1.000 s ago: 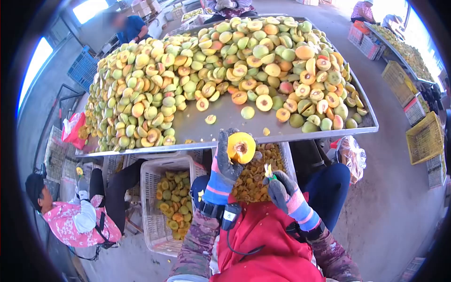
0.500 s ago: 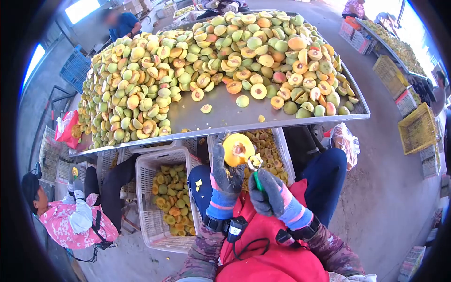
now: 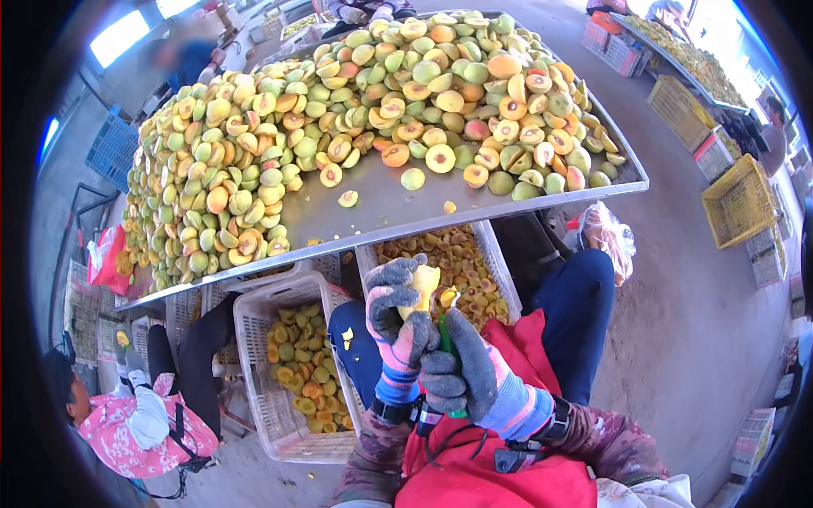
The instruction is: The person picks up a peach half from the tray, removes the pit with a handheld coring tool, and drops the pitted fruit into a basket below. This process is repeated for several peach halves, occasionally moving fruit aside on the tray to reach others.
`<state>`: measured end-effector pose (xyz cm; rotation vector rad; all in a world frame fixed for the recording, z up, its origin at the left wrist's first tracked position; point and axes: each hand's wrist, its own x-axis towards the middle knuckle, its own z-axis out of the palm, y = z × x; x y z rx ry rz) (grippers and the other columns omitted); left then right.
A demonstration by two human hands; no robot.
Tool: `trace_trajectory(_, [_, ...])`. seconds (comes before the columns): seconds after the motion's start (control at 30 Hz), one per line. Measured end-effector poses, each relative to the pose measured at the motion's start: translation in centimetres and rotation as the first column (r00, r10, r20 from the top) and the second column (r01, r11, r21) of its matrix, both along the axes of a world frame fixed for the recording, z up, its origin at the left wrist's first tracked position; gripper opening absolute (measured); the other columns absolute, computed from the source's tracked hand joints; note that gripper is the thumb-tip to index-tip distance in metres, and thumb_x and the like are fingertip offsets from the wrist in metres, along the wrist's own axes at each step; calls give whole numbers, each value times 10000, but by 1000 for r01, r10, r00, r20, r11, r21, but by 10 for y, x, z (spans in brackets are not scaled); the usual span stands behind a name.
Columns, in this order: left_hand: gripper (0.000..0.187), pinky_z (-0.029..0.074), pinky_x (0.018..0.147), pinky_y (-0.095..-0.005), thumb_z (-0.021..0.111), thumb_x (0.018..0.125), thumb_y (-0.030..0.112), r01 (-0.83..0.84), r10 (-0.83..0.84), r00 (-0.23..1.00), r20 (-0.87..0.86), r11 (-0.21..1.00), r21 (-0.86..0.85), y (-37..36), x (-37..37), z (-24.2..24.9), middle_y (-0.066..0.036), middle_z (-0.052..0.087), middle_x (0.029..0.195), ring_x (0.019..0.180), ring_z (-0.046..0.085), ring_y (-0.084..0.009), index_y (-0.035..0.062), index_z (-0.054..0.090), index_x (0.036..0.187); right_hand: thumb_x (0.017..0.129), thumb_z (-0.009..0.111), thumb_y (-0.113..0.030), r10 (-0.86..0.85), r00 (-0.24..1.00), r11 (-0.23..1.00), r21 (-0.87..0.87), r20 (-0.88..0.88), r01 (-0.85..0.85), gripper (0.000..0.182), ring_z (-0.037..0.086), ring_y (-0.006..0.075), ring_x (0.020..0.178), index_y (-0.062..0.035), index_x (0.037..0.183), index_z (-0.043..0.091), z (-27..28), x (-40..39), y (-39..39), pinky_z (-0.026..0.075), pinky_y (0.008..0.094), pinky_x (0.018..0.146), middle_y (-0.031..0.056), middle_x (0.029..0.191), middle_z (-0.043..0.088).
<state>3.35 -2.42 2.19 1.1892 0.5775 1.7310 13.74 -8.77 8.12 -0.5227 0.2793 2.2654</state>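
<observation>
your left hand point(image 3: 395, 309) is curled round one fruit piece point(image 3: 421, 290), which sits at its fingertips, tipped toward your other hand and just on your side of the near edge of the metal table point(image 3: 373, 199). your right hand point(image 3: 484, 372) is closed round one green-handled tool point(image 3: 446, 337), its end right by the fruit piece (whether it bites into the flesh, you cannot tell from here). so you have two gloved hands, one fruit piece and one tool. on the table, a heap of fruit halves point(image 3: 254, 152), too many to count, fills the left side and runs along the far edge to the right corner; two loose halves point(image 3: 412, 179) lie on the bare metal toward the near edge. below that edge stand two pale crates point(image 3: 254, 364) holding fruit, one beside your left knee and one beyond your hands.
</observation>
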Motion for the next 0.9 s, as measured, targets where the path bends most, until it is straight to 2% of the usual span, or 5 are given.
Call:
trace_trajectory(0.37, [296, 374, 992, -548, 706, 661, 186, 87, 41, 940, -340, 932, 351, 9, -29, 12, -94, 499, 1020, 1089, 495, -346, 121, 598, 929, 959, 360, -541, 255, 864, 967, 93, -434, -238, 428, 305, 68, 374, -140, 857, 469, -23, 23, 10, 251, 225, 326, -39, 590, 407])
trace_trajectory(0.47, [628, 303, 1077, -477, 636, 813, 227, 268, -219, 860, -461, 963, 41, -8, -40, 4, -145, 395, 1395, 1316, 353, -342, 59, 382, 1362, 974, 379, -480, 242, 968, 920, 301, 69, -251, 375, 376, 54, 427, -128, 895, 479, -21, 38, 16, 284, 199, 345, -32, 633, 443])
trace_trajectory(0.77, [276, 507, 830, -338, 516, 905, 154, 381, -228, 917, 326, 739, -555, -3, -40, -3, -122, 617, 1049, 947, 616, -239, 9, 512, 1140, 910, 531, -171, -656, -11, 394, 329, 755, -858, 177, 587, 400, 624, -13, 983, 502, -54, 13, 28, 449, 429, 528, 215, 689, 577])
trace_trajectory(0.83, [296, 510, 805, -345, 555, 849, 91, -208, 177, 689, -703, 977, 43, -7, -36, -4, -144, 628, 992, 895, 633, -267, -16, 517, 1122, 898, 542, -137, -620, -43, 413, 280, 784, -866, 219, 599, 398, 640, 6, 1058, 500, -57, 5, 25, 458, 429, 537, 221, 710, 590])
trace_trajectory(0.9, [310, 514, 780, -355, 556, 838, 86, -270, 339, 663, -667, 940, 209, -11, -27, 2, -153, 630, 970, 867, 638, -288, -28, 519, 1124, 884, 557, -99, -686, 113, 410, 510, 718, -756, 265, 600, 400, 641, 29, 1107, 489, -63, 3, 22, 465, 420, 540, 222, 707, 590])
